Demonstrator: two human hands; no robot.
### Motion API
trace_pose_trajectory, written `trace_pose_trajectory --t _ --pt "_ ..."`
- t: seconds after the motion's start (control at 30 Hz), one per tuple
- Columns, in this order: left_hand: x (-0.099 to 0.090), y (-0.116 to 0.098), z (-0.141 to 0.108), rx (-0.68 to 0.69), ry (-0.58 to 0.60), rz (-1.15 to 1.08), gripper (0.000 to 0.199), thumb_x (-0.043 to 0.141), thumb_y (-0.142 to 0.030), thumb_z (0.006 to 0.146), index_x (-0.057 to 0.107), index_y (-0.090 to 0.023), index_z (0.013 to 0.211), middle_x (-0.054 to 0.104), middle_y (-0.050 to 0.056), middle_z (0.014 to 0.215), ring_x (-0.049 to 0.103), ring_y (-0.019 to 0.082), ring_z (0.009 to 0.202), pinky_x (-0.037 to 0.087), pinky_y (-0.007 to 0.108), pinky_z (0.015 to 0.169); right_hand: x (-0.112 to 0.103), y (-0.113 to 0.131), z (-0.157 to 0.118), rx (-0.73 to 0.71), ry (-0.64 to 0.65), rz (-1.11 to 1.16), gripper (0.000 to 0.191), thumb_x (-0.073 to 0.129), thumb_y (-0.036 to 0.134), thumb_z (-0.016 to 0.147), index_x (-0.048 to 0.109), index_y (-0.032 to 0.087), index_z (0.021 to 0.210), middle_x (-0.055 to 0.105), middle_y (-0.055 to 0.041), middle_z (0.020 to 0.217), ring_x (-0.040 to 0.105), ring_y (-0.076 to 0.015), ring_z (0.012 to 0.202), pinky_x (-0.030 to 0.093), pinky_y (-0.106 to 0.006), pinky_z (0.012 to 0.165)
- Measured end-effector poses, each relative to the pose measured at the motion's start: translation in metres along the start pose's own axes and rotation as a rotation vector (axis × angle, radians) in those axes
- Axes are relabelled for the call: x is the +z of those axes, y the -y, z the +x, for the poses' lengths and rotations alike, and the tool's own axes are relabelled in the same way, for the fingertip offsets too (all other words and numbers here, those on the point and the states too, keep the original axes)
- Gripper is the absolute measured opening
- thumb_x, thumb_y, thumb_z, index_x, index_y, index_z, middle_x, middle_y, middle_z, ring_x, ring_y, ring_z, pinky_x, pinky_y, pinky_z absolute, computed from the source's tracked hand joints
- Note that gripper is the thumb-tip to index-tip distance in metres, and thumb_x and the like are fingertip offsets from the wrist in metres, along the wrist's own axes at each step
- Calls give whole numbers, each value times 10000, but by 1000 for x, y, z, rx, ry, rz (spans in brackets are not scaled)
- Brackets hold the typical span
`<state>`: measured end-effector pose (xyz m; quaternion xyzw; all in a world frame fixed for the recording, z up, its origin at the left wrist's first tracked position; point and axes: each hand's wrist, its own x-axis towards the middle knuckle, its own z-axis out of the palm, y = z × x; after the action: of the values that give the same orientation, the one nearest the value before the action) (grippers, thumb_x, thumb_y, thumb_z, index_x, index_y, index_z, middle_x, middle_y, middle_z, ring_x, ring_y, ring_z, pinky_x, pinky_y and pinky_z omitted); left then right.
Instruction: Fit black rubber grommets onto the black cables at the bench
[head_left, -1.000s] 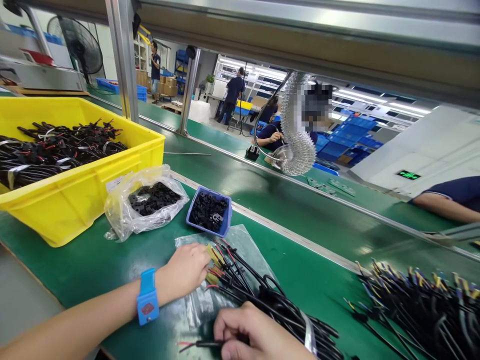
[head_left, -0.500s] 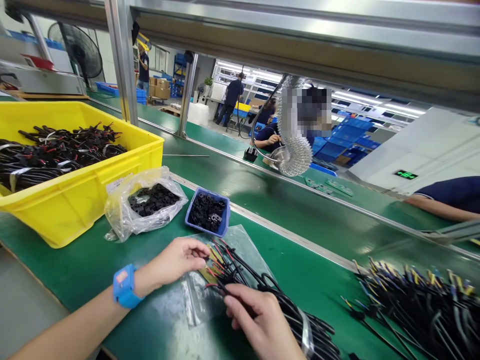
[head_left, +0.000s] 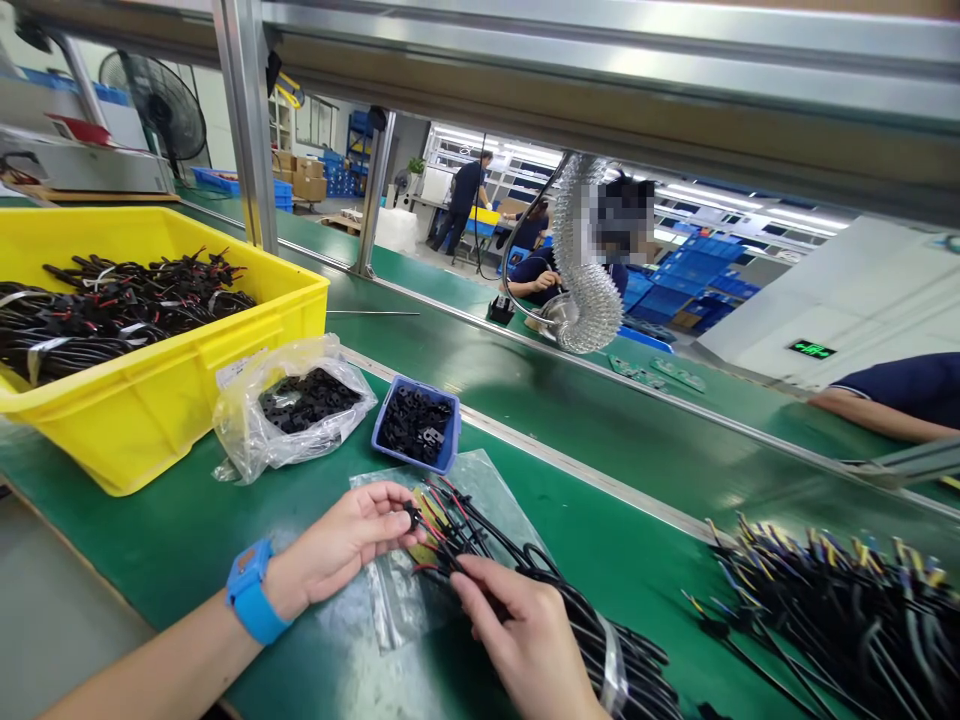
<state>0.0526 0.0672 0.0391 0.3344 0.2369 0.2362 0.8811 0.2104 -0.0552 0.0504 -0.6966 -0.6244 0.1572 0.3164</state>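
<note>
My left hand (head_left: pixel 360 535), with a blue band at the wrist, pinches a small black clip (head_left: pixel 411 514) by the red wire ends. My right hand (head_left: pixel 517 620) is closed on a black cable (head_left: pixel 448 560) just to the right. The bundle of black cables (head_left: pixel 615 630), tied with a clear band, runs from there to the lower right. Its stripped ends rest over a clear plastic bag (head_left: pixel 390 610). Beyond my hands stand a small blue bin (head_left: pixel 454 440) of black clips and an open plastic bag (head_left: pixel 244 430) of similar black parts.
A yellow crate (head_left: pixel 262 335) of cable bundles stands at the left. More cables (head_left: pixel 855 620) with yellow and blue ends lie at the right. A metal rail (head_left: pixel 570 466) crosses the green table (head_left: pixel 172 540). A flexible duct (head_left: pixel 589 290) hangs beyond; a co-worker's arm (head_left: pixel 885 412) rests at right.
My left hand has turned so that the black clip between its fingers shows more clearly. My right hand has shifted slightly and still grips the cable.
</note>
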Motion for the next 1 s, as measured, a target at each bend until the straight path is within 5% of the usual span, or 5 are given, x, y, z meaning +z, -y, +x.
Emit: trace_pose_trajectory --t 0.27,0.5,0.63,0.77,1.0 --pt "-6 6 4 164 3 214 276 747 -214 633 561 -125 817 610 -6 743 572 86 678 449 198 676 -3 3 2 -70 41 -42 289 456 313 869 701 165 908 712 -86 859 672 -204 738 529 -260 689" --pt "-2 11 0 371 6 782 136 639 -97 681 649 -151 806 609 12 843 583 146 788 464 251 735 -7 7 4 -19 80 -4 323 407 347 892 680 175 879 701 -72 818 648 -190 708 478 -251 637" --pt "6 12 -4 459 -40 977 141 686 -78 658 673 -167 767 660 2 805 596 150 790 450 250 769 -8 8 3 27 165 9 369 358 374 908 589 181 695 615 -26 629 567 -157 588 387 -225 524" --pt "7 14 -4 648 66 1024 89 685 -81 684 674 -149 740 668 26 759 604 153 749 471 252 724 -9 9 4 61 265 134 396 337 395 909 458 191 593 461 28 517 437 -117 494 301 -209 465" --pt "6 19 -5 921 242 1005 48 626 -90 761 648 -114 726 648 59 699 598 150 709 494 263 693 -13 11 6 54 325 205 362 339 374 901 466 186 619 401 45 529 380 -108 500 281 -210 489"
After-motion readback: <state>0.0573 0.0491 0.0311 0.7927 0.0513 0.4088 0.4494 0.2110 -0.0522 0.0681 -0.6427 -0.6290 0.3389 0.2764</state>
